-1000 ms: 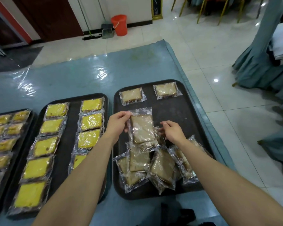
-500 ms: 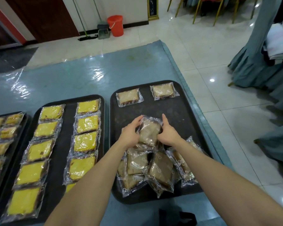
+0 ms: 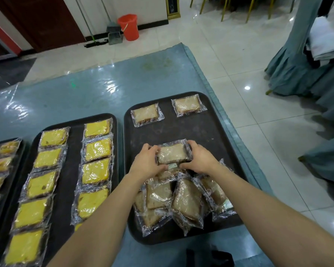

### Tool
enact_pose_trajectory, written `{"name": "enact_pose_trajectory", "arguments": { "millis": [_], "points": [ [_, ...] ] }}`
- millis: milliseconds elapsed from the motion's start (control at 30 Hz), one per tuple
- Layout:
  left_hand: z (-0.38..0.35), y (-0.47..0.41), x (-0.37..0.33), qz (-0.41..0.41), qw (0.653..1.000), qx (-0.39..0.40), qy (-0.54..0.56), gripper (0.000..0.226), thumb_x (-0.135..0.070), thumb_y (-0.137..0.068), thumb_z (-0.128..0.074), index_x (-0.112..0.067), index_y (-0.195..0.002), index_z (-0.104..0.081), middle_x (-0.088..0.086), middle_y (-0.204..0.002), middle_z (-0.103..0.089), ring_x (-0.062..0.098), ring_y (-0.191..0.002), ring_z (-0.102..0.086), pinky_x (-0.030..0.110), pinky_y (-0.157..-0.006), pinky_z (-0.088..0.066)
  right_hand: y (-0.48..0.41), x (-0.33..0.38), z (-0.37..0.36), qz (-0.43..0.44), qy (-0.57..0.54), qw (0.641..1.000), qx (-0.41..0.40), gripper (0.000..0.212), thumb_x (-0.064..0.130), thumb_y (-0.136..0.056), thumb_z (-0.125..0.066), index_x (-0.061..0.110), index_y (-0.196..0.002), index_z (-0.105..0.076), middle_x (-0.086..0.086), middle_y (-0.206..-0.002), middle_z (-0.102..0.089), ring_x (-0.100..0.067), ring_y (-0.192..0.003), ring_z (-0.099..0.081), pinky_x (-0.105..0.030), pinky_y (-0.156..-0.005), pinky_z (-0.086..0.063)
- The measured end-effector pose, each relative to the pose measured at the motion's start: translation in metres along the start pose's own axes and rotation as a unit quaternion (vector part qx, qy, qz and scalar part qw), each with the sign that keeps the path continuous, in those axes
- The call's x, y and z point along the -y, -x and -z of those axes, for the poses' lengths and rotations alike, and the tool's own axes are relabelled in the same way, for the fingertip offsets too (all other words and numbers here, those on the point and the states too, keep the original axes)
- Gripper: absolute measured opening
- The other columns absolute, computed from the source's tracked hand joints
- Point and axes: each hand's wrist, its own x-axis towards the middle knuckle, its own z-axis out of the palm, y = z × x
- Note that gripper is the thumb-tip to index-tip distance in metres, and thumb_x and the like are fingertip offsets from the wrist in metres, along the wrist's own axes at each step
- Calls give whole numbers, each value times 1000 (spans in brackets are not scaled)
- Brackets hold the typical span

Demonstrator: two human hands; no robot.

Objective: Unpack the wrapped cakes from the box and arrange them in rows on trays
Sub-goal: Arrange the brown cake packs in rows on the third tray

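While the left hand [image 3: 147,163] and right hand [image 3: 201,161] grip a brown cake [image 3: 173,153] by its ends, it is over the dark tray [image 3: 216,135].
A pile of cakes [image 3: 181,199] lies by the wrists; two cakes [image 3: 146,115] lie at the far edge.

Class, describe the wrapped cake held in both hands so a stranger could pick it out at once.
On the blue-covered table, take the rightmost dark tray. Mid-tray, between two laid cakes at its far end and a loose heap at its near end, is the brown cake. It alone is gripped at its ends by the left hand and right hand.
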Motion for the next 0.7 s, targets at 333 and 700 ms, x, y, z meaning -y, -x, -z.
{"name": "enact_pose_trajectory", "arguments": {
  "millis": [333, 700],
  "points": [
    [-15, -47, -36, -58, 996, -14, 60, 54, -30, -90, -89, -22, -140, -68, -4, -129, -58, 16, -101, -64, 34, -98, -56, -11, -25, 21, -19, 81, 992, -97, 63, 44, -101, -70, 33, -157, -43, -6, -132, -48, -30, -99, -66, -42, -84, -58],
    [-29, -127, -70, -62, 993, -52, 83, 61, -25, -96, -83, -20, -152, -61, -6, -142, -53, 18, -113, -65, 38, -112, -52, -76, -41, 64, -46, 90, 984, -144, 61, 33, -99, -74, 32, -155, -48, -9, -131, -44, -34, -109, -63, -50, -93, -58]
  ]
}}
